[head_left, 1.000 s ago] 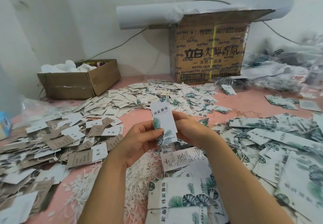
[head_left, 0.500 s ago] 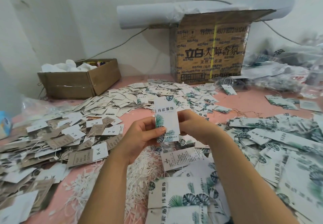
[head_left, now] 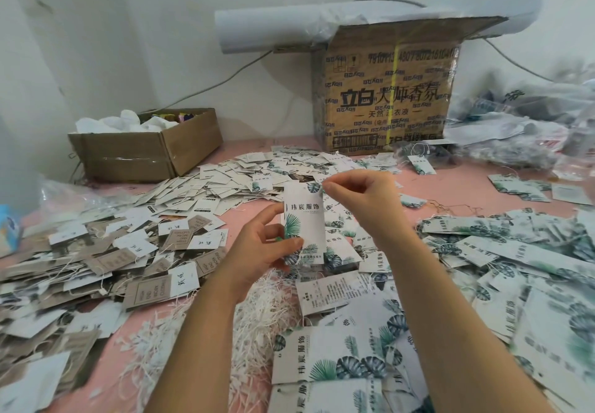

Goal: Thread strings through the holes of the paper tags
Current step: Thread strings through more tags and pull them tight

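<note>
Pink table (head_left: 467,180) under paper tags (head_left: 225,184), white walls (head_left: 161,42)

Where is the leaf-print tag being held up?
Head view, centre: the leaf-print tag stands upright above the white strings, left hand holding its lower edge, right hand pinching at its top corner.

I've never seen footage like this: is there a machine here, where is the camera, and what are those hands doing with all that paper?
No machine: these are a person's two bare hands, filmed by one camera worn on the head, looking forward and down. The left hand holds a leaf-printed paper tag upright by its lower part; the right hand pinches at its top corner, where any string is too thin to see. Below lie loose white strings, with heaps of tags on the pink table.
</note>
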Demonstrator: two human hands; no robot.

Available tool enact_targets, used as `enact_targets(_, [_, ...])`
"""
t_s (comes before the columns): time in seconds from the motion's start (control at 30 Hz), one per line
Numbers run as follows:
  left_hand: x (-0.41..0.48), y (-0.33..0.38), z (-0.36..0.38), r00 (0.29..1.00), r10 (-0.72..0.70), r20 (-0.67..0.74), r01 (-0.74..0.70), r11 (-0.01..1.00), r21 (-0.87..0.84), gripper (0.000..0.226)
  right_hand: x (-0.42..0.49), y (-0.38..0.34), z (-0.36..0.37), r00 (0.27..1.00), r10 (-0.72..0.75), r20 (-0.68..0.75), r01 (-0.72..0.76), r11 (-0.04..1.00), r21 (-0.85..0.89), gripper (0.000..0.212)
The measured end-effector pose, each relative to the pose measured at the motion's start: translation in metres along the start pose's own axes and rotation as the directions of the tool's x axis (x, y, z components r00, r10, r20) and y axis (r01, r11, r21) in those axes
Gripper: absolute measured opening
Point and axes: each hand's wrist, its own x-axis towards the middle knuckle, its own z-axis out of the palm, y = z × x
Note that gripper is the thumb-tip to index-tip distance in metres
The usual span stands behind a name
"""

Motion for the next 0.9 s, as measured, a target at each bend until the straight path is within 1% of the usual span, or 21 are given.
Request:
enact_targets(0.13, [0.000,0.002,0.001,1.000,0.006,0.003,-0.006,0.999,0.037,0.056,0.000,0.001,0.003,0.999,-0.019,0.035,0.023,0.993,-0.119,0.011])
enact_targets(0.3, [0.000,0.004,0.002,1.000,0.022,0.008,-0.022,0.998,0.060,0.056,-0.001,0.001,0.006,0.997,-0.051,0.052,0.062,0.974,-0.219,0.009])
enact_targets(0.67, [0.000,0.007,0.003,0.999,0.047,0.025,-0.050,0.990,0.132,0.070,-0.001,0.000,0.011,0.985,-0.165,0.042,0.170,0.937,-0.306,0.008])
enact_targets(0.77, [0.000,0.007,0.004,0.998,0.053,0.025,-0.056,0.985,0.163,0.071,0.000,0.002,0.012,0.985,-0.171,0.038,0.174,0.932,-0.317,0.008])
enact_targets(0.9, [0.001,0.005,0.002,0.997,0.064,0.035,-0.069,0.980,0.187,0.072,0.000,0.002,0.014,0.985,-0.173,0.016,0.169,0.933,-0.317,0.014])
